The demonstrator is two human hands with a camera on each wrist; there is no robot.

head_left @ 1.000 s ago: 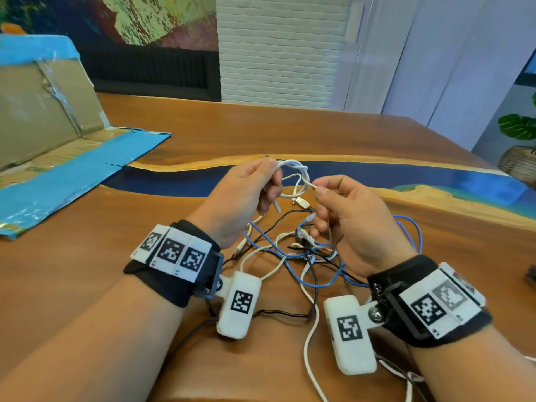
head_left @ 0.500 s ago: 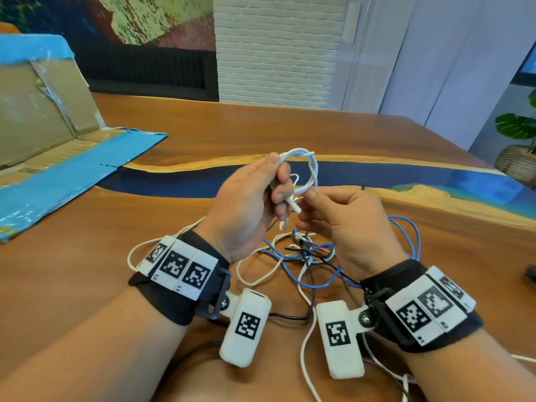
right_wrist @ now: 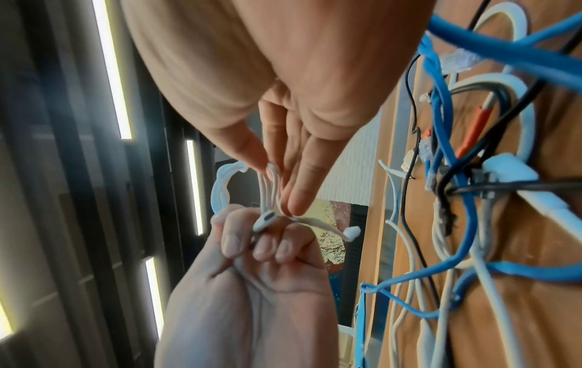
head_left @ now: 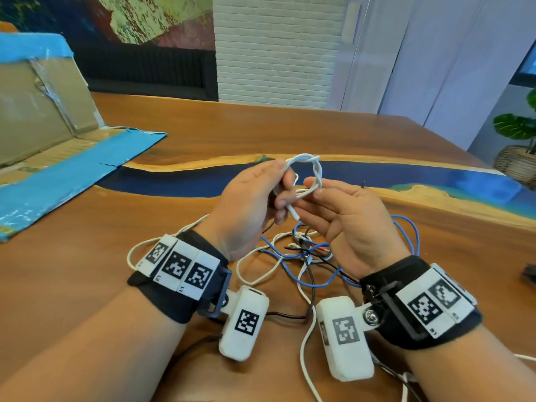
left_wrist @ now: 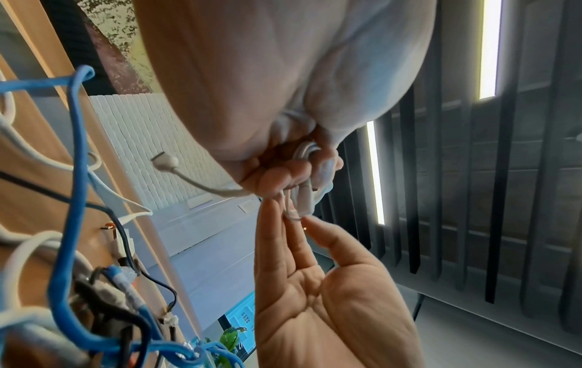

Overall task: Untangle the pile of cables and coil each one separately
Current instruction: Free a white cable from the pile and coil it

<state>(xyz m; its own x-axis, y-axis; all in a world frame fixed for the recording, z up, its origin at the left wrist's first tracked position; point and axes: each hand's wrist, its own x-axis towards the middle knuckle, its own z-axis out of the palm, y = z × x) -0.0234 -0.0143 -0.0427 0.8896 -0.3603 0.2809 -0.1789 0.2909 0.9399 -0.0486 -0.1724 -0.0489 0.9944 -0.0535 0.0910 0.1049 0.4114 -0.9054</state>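
A small white cable coil is held up above the table. My left hand grips its left side with curled fingers, and one white plug end sticks out below them. My right hand pinches the coil's right strands between thumb and fingertips, the other fingers stretched out. The right wrist view shows the strands in that pinch and the left fist beneath. Under the hands lies the tangled pile: a blue cable, a longer white cable and a black cable.
The wooden table has a blue resin strip across its middle. Flattened cardboard with blue tape lies at the far left. A potted plant in a basket stands beyond the right corner. A dark object sits at the right edge.
Both hands have lifted the white coil a little. My right hand let go of the plug end and now pinches the coil's right side; the plug end hangs below my left fingers.
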